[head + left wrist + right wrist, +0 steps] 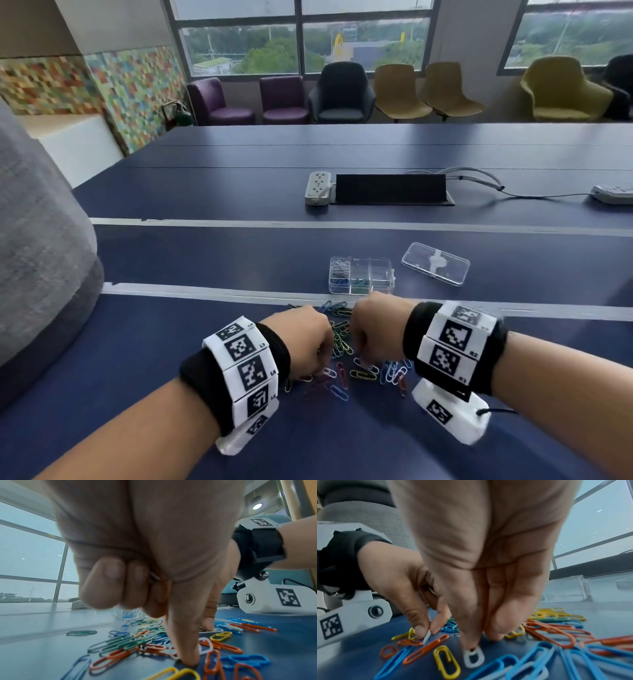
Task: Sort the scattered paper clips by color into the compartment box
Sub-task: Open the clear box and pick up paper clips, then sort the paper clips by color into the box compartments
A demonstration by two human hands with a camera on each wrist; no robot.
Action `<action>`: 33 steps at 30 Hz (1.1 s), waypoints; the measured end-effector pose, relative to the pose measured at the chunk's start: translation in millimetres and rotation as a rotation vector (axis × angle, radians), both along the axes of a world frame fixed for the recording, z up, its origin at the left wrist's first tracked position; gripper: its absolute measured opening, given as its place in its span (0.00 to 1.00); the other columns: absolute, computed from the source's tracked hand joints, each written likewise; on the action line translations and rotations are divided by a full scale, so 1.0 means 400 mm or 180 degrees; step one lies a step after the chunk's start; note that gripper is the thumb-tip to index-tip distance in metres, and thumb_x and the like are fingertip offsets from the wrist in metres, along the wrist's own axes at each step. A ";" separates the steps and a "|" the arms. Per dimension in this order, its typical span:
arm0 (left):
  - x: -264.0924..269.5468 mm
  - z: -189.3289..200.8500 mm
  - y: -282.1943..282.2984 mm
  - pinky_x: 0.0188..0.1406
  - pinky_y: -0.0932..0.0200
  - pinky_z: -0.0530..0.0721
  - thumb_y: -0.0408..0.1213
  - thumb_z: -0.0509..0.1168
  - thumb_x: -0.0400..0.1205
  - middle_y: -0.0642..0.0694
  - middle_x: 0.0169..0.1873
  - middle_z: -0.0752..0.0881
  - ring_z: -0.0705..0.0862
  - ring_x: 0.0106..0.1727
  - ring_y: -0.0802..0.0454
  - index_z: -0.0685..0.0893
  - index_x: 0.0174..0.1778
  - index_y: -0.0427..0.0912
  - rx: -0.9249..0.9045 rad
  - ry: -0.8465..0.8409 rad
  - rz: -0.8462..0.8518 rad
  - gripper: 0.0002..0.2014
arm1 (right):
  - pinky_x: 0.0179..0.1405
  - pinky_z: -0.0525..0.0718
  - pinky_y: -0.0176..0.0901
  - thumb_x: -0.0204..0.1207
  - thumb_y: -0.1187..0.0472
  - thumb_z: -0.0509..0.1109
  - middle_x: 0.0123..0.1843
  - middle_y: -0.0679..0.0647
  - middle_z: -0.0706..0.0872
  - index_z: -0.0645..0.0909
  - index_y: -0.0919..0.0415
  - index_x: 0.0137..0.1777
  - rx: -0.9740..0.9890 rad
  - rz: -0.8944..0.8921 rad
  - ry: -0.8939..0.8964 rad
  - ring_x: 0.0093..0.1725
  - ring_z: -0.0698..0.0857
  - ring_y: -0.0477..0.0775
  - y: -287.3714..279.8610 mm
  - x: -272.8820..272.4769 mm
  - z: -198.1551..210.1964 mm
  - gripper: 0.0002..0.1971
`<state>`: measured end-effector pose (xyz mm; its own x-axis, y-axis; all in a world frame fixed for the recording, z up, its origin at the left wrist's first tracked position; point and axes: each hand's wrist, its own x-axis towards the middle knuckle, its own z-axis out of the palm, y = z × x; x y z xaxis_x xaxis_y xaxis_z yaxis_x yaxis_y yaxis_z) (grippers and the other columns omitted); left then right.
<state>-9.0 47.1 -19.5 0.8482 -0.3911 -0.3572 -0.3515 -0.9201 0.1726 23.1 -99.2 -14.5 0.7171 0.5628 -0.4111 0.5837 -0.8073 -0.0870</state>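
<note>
Paper clips [342, 342] in several colors lie scattered on the blue table between my hands. My left hand [322, 363] reaches down into the pile. Its thumb and forefinger pinch a white clip [427, 635] that stands on edge, and its other fingers [109, 585] are curled into the palm over a thin grey piece. My right hand [481, 642] points straight down, and its thumb tip presses the end of a flat white clip [473, 655]. The clear compartment box [387, 274] stands just beyond, with white, blue and green clips in separate cells.
The box's clear lid [435, 263] lies to the right of the box. Farther back are a white power strip [317, 188], a black cable hatch [390, 188] and cords. A grey upholstered shape [41, 257] stands at the left. Chairs line the window wall.
</note>
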 end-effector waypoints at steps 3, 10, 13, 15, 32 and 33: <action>-0.003 -0.002 0.002 0.41 0.60 0.80 0.35 0.64 0.74 0.55 0.31 0.78 0.77 0.39 0.53 0.81 0.34 0.50 -0.0043 -0.0016 -0.0086 0.05 | 0.37 0.81 0.39 0.71 0.63 0.69 0.38 0.55 0.86 0.89 0.56 0.45 0.0077 0.0027 -0.0113 0.38 0.81 0.57 -0.003 -0.010 0.001 0.08; 0.004 0.005 -0.002 0.41 0.63 0.71 0.38 0.62 0.78 0.53 0.35 0.78 0.75 0.41 0.52 0.75 0.43 0.47 -0.0483 0.0163 0.0277 0.02 | 0.35 0.77 0.39 0.66 0.62 0.69 0.41 0.55 0.88 0.87 0.57 0.42 0.0330 0.0094 -0.0152 0.40 0.82 0.57 -0.024 -0.022 -0.003 0.07; 0.038 0.008 -0.004 0.46 0.64 0.74 0.34 0.60 0.80 0.47 0.47 0.84 0.76 0.45 0.53 0.79 0.50 0.48 -0.0643 0.0130 0.0408 0.06 | 0.33 0.75 0.37 0.66 0.64 0.70 0.36 0.50 0.84 0.87 0.54 0.41 0.0390 0.0124 -0.0120 0.37 0.79 0.53 -0.028 -0.027 -0.007 0.07; 0.070 0.015 -0.006 0.43 0.66 0.76 0.32 0.60 0.80 0.49 0.44 0.83 0.78 0.42 0.54 0.78 0.48 0.50 -0.0749 0.0118 0.0515 0.08 | 0.32 0.73 0.36 0.67 0.64 0.70 0.38 0.51 0.86 0.87 0.54 0.43 0.0435 0.0121 -0.0088 0.37 0.79 0.53 -0.029 -0.031 -0.007 0.08; 0.317 0.032 -0.091 0.61 0.58 0.77 0.30 0.58 0.83 0.43 0.60 0.85 0.81 0.63 0.46 0.85 0.55 0.41 -0.0197 -0.0746 0.0959 0.11 | 0.52 0.83 0.42 0.70 0.65 0.62 0.49 0.52 0.89 0.86 0.52 0.55 0.1151 -0.0376 -0.0240 0.51 0.84 0.55 -0.193 -0.060 0.007 0.17; 0.319 0.026 -0.094 0.62 0.58 0.76 0.30 0.58 0.82 0.43 0.60 0.85 0.81 0.63 0.47 0.85 0.55 0.41 -0.0132 -0.0753 0.0893 0.12 | 0.54 0.82 0.42 0.71 0.65 0.62 0.50 0.51 0.89 0.85 0.51 0.56 0.1159 -0.0415 -0.0225 0.53 0.84 0.54 -0.203 -0.061 0.009 0.17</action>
<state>118.7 9.3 -9.0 0.9818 -0.1414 -0.1271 -0.1211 -0.9804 0.1557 -1.4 -180.3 -11.1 0.8116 0.5651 -0.1484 0.4932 -0.7988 -0.3446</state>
